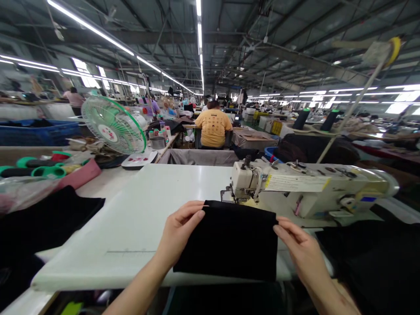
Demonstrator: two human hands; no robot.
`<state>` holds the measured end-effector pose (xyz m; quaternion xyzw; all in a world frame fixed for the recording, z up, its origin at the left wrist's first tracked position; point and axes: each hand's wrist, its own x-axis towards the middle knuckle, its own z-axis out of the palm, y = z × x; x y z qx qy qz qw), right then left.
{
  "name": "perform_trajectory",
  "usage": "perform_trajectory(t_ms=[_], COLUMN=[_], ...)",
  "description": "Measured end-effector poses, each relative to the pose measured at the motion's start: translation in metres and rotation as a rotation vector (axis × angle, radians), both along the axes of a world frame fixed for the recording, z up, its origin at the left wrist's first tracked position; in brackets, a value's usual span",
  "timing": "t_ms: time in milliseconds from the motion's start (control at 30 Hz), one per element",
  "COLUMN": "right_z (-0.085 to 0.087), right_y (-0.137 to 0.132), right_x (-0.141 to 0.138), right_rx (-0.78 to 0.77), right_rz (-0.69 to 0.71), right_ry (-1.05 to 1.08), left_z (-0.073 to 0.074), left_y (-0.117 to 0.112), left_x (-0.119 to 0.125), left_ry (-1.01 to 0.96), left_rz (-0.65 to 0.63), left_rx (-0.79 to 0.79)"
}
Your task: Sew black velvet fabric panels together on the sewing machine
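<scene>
A piece of black fabric (229, 240) is stretched between my two hands, above the front edge of the white sewing table. My left hand (180, 227) pinches its upper left corner between thumb and fingers. At the upper right corner, my right hand (297, 238) grips the cloth the same way. The top edge of the fabric looks folded over and slopes down slightly to the right. Just behind it stands a sewing machine (295, 183), its needle area partly hidden by the cloth.
The white tabletop (138, 218) spreads left. More black cloth lies at left (49, 218) and right (370, 253). A green-rimmed fan (113, 124) stands at back left, near thread cones (49, 171). A person in a yellow shirt (213, 127) sits ahead, facing away.
</scene>
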<state>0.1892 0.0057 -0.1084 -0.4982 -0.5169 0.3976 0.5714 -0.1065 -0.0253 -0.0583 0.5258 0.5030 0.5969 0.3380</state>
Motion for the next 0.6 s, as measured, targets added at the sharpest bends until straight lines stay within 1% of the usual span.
perform_trajectory(t_ms=[100,200,400,600], right_z=[0.003,0.01,0.025,0.031], right_y=[-0.003,-0.006,-0.011,-0.012], right_x=[0.002,0.002,0.001,0.0], right_rx=[-0.01,-0.046,-0.146,-0.182], right_rz=[0.013,-0.034,-0.162,-0.186], right_ry=[0.103,0.196,0.285,0.349], left_z=[0.007,0.01,0.009,0.011], left_y=[-0.004,-0.007,-0.002,0.002], left_x=[0.009,0.017,0.025,0.029], left_ry=[0.043,-0.049,-0.25,-0.367], left_rz=[0.097,0.15,0.142,0.129], left_rx=[0.034,0.038,0.053,0.004])
